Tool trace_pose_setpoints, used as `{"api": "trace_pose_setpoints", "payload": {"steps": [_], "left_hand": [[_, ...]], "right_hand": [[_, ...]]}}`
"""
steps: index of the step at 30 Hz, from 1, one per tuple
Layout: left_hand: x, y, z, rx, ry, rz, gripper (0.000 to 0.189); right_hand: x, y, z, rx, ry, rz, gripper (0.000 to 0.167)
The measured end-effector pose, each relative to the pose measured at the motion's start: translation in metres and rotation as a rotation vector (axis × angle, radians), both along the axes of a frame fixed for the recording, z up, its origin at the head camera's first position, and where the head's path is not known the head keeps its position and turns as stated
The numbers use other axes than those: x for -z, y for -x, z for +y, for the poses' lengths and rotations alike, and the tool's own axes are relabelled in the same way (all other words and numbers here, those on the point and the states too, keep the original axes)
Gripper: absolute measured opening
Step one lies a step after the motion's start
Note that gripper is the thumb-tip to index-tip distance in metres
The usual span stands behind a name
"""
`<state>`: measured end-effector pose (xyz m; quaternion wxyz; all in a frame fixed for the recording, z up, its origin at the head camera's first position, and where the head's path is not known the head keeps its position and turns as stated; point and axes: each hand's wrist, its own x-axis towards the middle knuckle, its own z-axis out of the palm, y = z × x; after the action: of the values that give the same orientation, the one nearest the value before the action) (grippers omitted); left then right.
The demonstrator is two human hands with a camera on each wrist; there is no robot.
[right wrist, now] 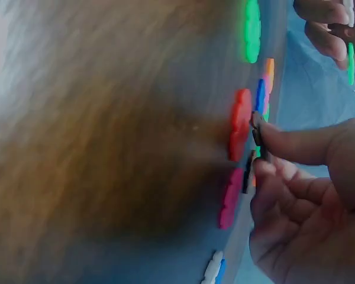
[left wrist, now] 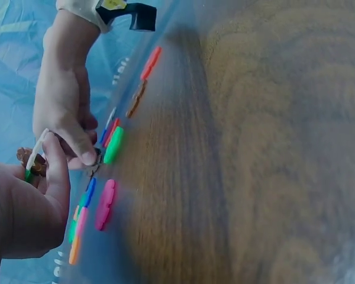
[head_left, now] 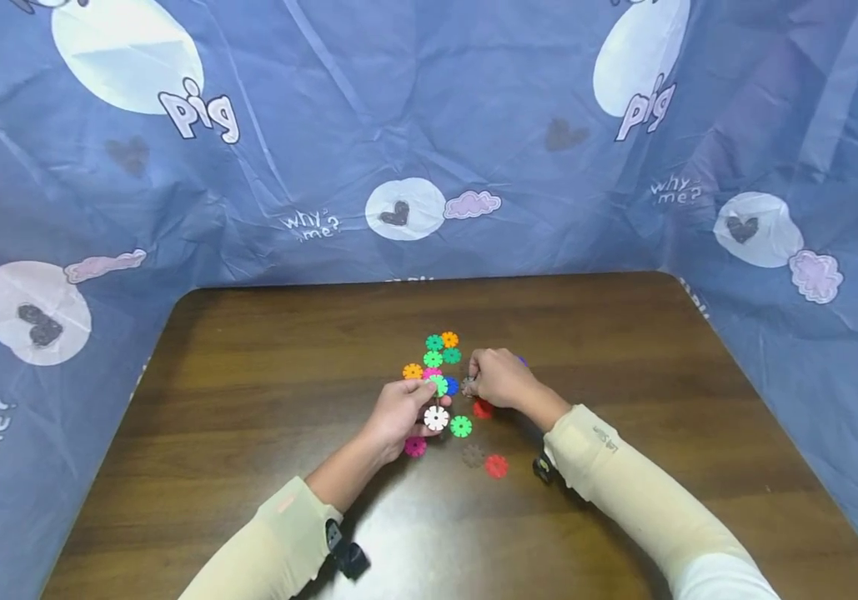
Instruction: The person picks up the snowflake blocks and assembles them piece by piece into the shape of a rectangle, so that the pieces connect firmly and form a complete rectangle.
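My left hand (head_left: 397, 414) grips a small joined piece of notched plastic snowflake discs. A white disc (head_left: 436, 418) and a light green disc (head_left: 439, 385) are at its ends, and a brown disc (right wrist: 347, 34) links them, mostly covered by the fingers in the head view. To the right, thumb and fingers of my right hand (head_left: 502, 379) pinch another brown disc (right wrist: 258, 129), low over the table beside the loose discs. A red disc (head_left: 483, 409) lies just under the right hand. Close by the left fingers is a green disc (head_left: 461, 427).
Loose discs are scattered on the wooden table (head_left: 263, 367): orange (head_left: 413, 372) and several greens behind the hands, blue (head_left: 452, 386) between them. Nearer lie magenta (head_left: 415, 447), brown (head_left: 473, 455) and red (head_left: 497, 466) ones. A printed blue cloth (head_left: 263, 167) surrounds the table.
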<state>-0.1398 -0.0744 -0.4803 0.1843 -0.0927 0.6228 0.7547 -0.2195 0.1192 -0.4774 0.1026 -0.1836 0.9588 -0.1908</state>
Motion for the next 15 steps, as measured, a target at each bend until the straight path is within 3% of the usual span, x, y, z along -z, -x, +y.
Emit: {"api": "trace_pose_setpoints", "payload": {"steps": [3,6,9,11,15], "left_hand": [[-0.001,0.001,0.0,0.014,0.003,0.011,0.031],[0.0,0.002,0.0,0.017,0.004,0.024,0.031],[0.0,0.001,0.001,0.02,-0.004,0.044,0.032],[0.001,0.0,0.002,0.026,-0.013,0.052,0.032],[0.002,-0.003,0.005,0.039,-0.021,0.066,0.031]], "right_hand": [[-0.001,0.003,0.001,-0.003,0.178,-0.01,0.016],[-0.007,0.005,-0.001,0.022,0.384,-0.09,0.007],[-0.013,0.007,-0.005,0.032,0.539,-0.182,0.011],[-0.018,0.008,-0.009,0.026,0.577,-0.211,0.016],[-0.028,0.006,-0.014,-0.004,0.554,-0.216,0.021]]}}
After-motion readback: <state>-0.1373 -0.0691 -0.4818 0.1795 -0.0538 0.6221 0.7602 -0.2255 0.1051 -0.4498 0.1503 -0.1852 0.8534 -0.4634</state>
